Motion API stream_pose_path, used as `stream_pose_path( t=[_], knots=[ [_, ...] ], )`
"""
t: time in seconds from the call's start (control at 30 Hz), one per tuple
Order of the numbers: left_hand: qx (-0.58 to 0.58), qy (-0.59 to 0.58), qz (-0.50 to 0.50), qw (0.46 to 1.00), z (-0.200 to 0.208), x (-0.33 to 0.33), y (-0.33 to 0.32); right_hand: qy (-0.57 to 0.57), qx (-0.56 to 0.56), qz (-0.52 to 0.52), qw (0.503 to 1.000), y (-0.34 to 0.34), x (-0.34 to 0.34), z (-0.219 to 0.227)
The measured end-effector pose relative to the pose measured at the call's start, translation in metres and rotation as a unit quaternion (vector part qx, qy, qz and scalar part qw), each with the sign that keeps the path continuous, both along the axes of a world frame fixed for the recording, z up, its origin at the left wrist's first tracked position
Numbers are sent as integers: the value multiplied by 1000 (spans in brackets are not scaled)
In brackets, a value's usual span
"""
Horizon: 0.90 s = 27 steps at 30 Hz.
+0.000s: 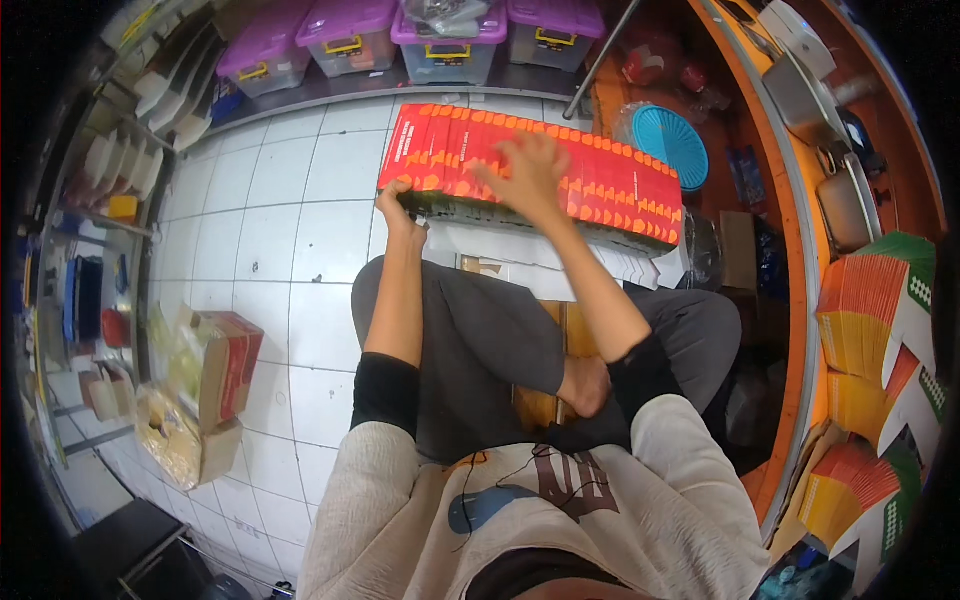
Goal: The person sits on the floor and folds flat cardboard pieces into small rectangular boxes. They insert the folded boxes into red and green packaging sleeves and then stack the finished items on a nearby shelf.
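A long row of overlapping red folded cartons with orange scalloped patterns lies in front of my crossed legs, its near edge dark green. At the row's left end, my left hand grips the near corner, thumb on top and the other fingers partly hidden below. Over the middle of the row is my right hand, slightly blurred, fingers spread apart and holding nothing. I cannot tell whether its fingertips touch the cartons. White paper sheets show under the near side of the row.
Clear bins with purple lids line a low shelf at the back. A blue round lid is beyond the row's right end. More folded cartons are stacked along the right shelf. A red-and-brown box stands on the white tiles at left.
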State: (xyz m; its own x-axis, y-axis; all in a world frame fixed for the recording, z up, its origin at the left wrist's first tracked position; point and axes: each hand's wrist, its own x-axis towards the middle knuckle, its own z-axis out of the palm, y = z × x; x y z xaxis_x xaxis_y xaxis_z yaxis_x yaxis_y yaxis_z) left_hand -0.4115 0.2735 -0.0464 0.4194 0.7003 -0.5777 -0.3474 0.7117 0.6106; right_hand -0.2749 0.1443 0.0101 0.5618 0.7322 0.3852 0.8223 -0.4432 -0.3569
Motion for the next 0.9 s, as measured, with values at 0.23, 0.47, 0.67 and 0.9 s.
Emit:
stream_pose_path(
  t=[0.23,0.47,0.67,0.9],
  knots=[
    [-19,13,18,1000,10,-1,-8,242,70,-351,902,-197,96,17],
    [-25,19,-18,999,14,4,-23,484,337,-148,794,-231,159,-43],
    [-6,6,-23,1000,5,0,-18,491,308,-157,799,-219,153,-44],
    [-16,3,-14,1000,-17,-27,8,320,155,-553,754,-222,28,-74]
  ],
)
